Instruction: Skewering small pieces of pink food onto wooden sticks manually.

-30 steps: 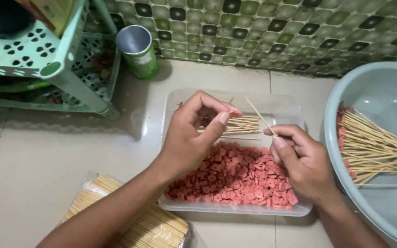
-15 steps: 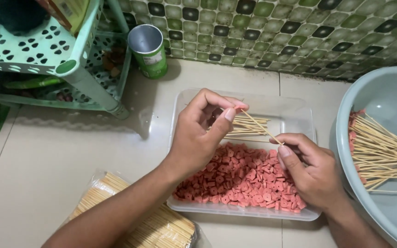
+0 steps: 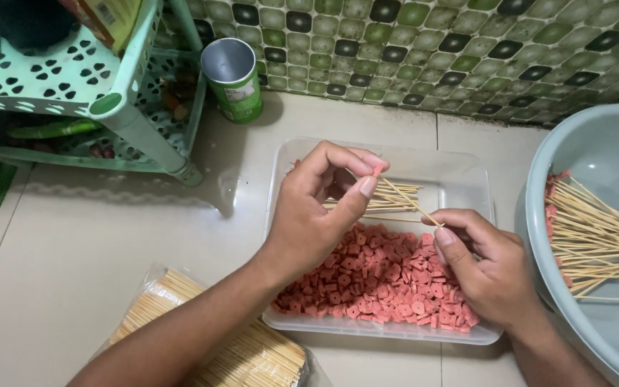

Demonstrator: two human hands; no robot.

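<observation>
Over the clear plastic tray (image 3: pixel 460 179) on the tiled floor (image 3: pixel 94 251), head view: left hand (image 3: pixel 320 208) raised above the tray's middle, thumb and fingertips pinched on a small red piece at the upper end of a thin bamboo skewer (image 3: pixel 406 201). Skewer slants down to the right into the right hand (image 3: pixel 485 269), which grips its lower end between thumb and forefinger, other fingers curled. Both hands closed on the one skewer, left at the tip, right at the base.

Tray holds a heap of red sliced sausage pieces (image 3: pixel 385 276) filling its near half, right hand hovering over the right part of the heap. Loose bare skewers (image 3: pixel 388 204) lie in the far half of the tray, partly hidden behind the left hand.

Right edge of frame: grey-blue basin (image 3: pixel 589 143), only partly in view, holding a pile of loaded skewers (image 3: pixel 596 236) with red pieces at their left ends. Basin stands just beside the tray.

Near edge, under the left forearm: clear bag of bamboo sticks (image 3: pixel 252 358), just beside the tray's near left corner.

Far left: mint-green plastic rack (image 3: pixel 59 82), items on its shelves too hidden to tell. Green cylindrical can (image 3: pixel 234 79), top open, stands between the rack and the tray, near the green patterned tile wall (image 3: pixel 467 50).
</observation>
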